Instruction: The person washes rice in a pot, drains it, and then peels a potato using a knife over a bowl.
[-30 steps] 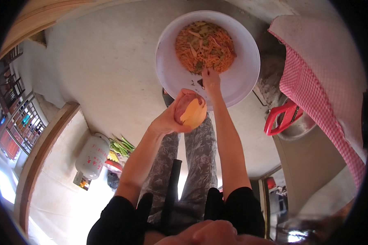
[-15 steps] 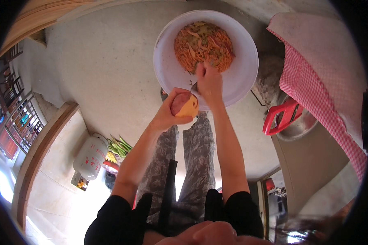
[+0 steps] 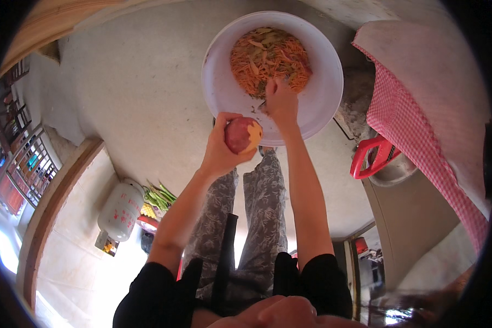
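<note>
Tub (image 3: pixel 325 106): orange shreds (image 3: pixel 270 57), strips | Left hand (image 3: pixel 217 146): fingers clamped round part-peeled tuber (image 3: pixel 240 136), near tub's rim | Right hand (image 3: pixel 282 105): over tub, fingers closed on half-hidden tool (image 3: pixel 263 107) | Metal basin (image 3: pixel 397 172): red frame (image 3: pixel 361 158) at edge

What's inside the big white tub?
Orange shreds with paler peelings on top, in the tub. Whatever lies beneath is covered; the right hand hides part of the near side.

I see the root (image 3: pixel 242 136), round and partly peeled, in the left hand (image 3: pixel 221 146): dull red skin to the left, bare yellow-orange flesh to the right, the border ragged. Near it, the tool (image 3: pixel 263 108) juts from the right hand (image 3: pixel 282 106); I make out only a small grey part.
</note>
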`<state>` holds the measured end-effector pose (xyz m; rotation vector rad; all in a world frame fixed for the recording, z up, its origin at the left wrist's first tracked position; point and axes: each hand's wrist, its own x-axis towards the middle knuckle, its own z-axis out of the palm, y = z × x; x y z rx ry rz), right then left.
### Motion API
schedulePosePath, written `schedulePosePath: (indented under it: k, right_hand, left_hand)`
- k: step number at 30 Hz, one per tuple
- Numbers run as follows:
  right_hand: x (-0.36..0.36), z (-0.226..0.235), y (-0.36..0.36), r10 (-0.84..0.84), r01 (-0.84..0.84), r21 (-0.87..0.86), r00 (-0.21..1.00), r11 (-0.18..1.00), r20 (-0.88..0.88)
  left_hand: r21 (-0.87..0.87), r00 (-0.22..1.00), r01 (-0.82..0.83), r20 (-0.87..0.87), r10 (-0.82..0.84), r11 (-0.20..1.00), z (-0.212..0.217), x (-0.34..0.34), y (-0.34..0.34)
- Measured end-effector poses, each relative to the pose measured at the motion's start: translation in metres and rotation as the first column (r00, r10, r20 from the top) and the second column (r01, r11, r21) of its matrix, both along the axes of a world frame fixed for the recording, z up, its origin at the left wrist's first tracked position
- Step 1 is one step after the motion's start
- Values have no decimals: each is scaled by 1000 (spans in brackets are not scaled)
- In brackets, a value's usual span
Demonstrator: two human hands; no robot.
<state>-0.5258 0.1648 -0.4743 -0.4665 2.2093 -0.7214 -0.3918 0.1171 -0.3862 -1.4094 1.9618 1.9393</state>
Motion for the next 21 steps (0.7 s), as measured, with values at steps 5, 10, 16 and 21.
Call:
schedulePosePath:
  k: [5,10,16,21]
  right_hand:
    - [-3,-21,8,-34,35,-19,998,999,54]
    - [4,36,-12,56,-34,-127,983,991,176]
    - [24,-36,-17,109,-120,-98,987,988,-114]
    - [17,-60,12,-1,-10,88,992,996,123]
  left_hand:
    - [32,998,-64,-16,64,997,-9,-1,-1]
    - [42,999,-33,-34,34,999,-12,-2,-2]
    - [20,992,-128,10,128,992,-31,9,6]
    - [-105,992,55,-109,-66,993,-1,-11,1]
